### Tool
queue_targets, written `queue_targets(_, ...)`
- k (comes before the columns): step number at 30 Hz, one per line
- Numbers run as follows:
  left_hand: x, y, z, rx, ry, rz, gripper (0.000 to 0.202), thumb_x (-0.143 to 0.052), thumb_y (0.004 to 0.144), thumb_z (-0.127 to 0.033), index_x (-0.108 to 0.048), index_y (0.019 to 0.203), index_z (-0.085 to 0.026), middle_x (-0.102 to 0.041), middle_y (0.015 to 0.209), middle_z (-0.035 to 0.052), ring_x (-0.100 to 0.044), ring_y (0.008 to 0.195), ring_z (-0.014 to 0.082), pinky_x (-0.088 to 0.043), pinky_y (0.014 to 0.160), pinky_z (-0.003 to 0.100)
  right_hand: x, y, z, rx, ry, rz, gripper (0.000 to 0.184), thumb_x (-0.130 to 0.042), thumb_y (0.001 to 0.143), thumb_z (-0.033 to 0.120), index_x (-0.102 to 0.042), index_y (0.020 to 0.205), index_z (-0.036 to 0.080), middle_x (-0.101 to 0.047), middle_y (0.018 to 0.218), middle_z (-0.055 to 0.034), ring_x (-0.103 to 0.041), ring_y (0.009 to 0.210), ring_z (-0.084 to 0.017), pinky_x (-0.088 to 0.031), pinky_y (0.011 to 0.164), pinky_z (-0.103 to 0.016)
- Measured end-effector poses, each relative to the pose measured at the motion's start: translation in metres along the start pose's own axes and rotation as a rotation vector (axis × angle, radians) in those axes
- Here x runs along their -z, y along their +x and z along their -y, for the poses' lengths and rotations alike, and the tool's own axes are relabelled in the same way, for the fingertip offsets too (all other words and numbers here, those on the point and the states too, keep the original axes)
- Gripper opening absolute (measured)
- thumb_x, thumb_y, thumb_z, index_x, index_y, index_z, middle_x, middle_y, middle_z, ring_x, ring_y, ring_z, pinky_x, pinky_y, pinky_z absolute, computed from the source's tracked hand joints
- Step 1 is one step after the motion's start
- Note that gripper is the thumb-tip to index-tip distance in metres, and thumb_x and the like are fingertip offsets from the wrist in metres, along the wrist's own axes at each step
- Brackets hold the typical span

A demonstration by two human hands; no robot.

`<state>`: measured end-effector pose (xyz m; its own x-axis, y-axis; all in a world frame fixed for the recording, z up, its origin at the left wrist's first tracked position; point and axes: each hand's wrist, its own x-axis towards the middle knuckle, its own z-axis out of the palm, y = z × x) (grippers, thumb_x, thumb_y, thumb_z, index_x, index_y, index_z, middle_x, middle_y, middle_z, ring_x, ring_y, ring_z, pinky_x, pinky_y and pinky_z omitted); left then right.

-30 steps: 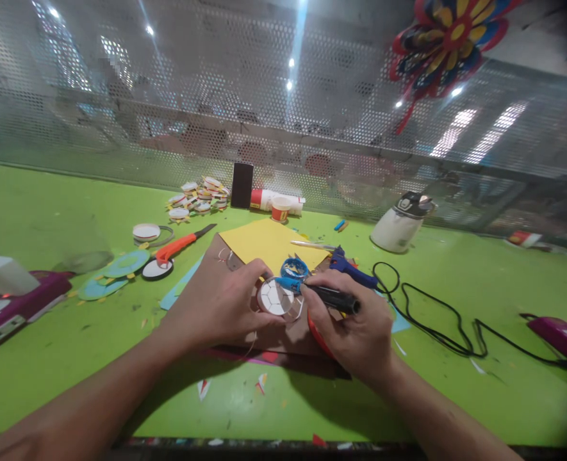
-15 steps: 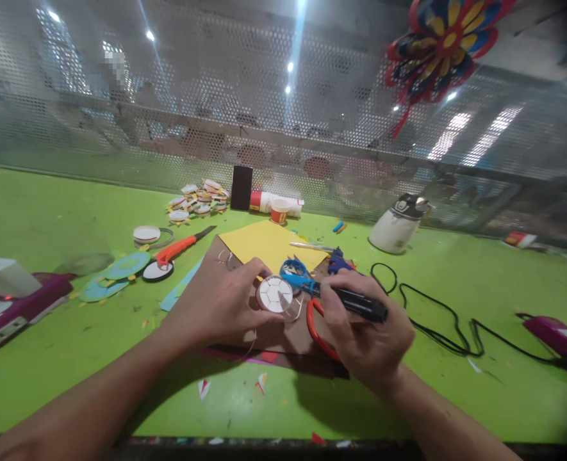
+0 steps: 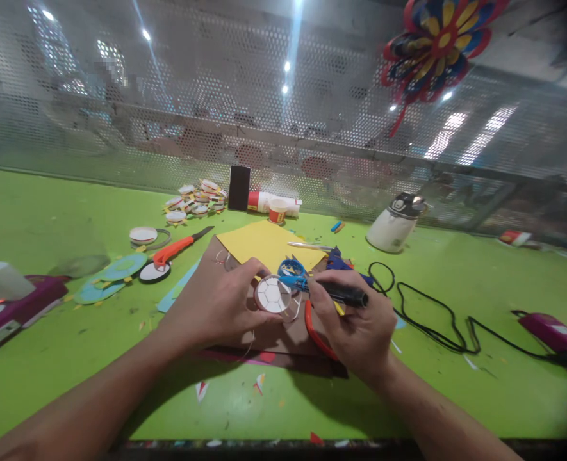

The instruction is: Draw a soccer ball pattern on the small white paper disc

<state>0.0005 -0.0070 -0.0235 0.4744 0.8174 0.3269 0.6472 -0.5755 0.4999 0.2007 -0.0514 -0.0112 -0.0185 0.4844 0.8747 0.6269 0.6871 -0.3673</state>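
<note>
A round white disc [image 3: 270, 301] with dark lines in a football pattern is pinched between the thumb and fingers of my left hand [image 3: 211, 299]. My right hand [image 3: 360, 326] is closed around a black-and-blue marker pen [image 3: 343, 293]. The pen's blue end points left at the disc's upper right edge; whether it touches cannot be made out. Both hands are over a brown board [image 3: 287, 362] with a yellow sheet [image 3: 257, 242] at its far side. Behind the pen lies a round blue item [image 3: 291, 267]. A red curved handle [image 3: 316, 336] shows beside my right hand.
To the left lie an orange-handled knife [image 3: 175, 250], pale blue rings [image 3: 124, 266] and a purple power strip [image 3: 24, 310]. Small white discs [image 3: 199, 198], a phone [image 3: 239, 187] and a paper cup [image 3: 277, 210] stand behind. At right are a white kettle [image 3: 393, 227] and black cable [image 3: 437, 342].
My right hand has shifted left with the marker, and the pen's end has gone from the disc's middle right to its upper right edge. My left hand still grips the disc.
</note>
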Motion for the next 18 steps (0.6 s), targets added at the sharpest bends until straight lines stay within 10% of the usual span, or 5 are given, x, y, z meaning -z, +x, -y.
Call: queue_targets(18, -0.0022, -0.0004, 0.0014, -0.008, -0.005, 0.004, 0.046, -0.072, 0.074, -0.052, -0.055, 0.107, -0.025, -0.067, 0.094, 0.0039, -0.063, 0.081, 0.022, -0.047, 0.064, 0.03, -0.0007, -0.0005, -0.0015, -0.018, -0.001, 0.025, 0.006, -0.067, 0.082, 0.02, -0.067, 0.084, 0.015, -0.073, 0.074, -0.0041, -0.069, 0.065, -0.013, -0.055, 0.063, -0.022)
